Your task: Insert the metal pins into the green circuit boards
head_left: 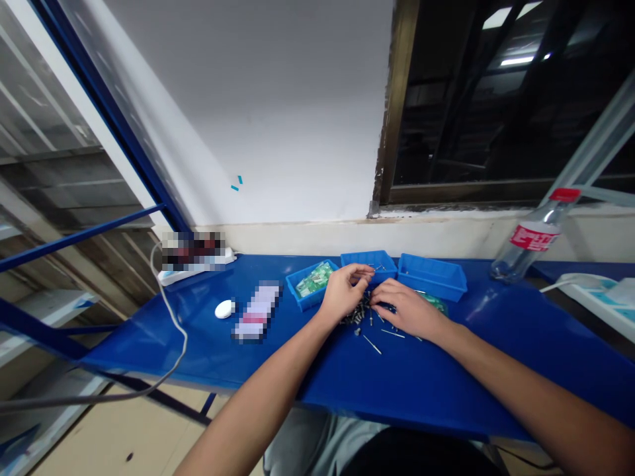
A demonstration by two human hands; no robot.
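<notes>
My left hand is over the left side of a pile of small metal parts, its fingers bent together close to the middle blue bin. Anything between its fingertips is too small to make out. Facing it, my right hand is low at the pile's right side, thumb and fingers drawn together. Its fingertips are among the parts, and what they grip cannot be seen. Several thin pins like blind rivets lie loose in front. A few pins show inside the middle bin.
A left blue bin holds green-and-white packets. The right blue bin stands beside the middle one. A clear red-capped bottle, a white round object, a blurred flat object and a cable are also on the blue table.
</notes>
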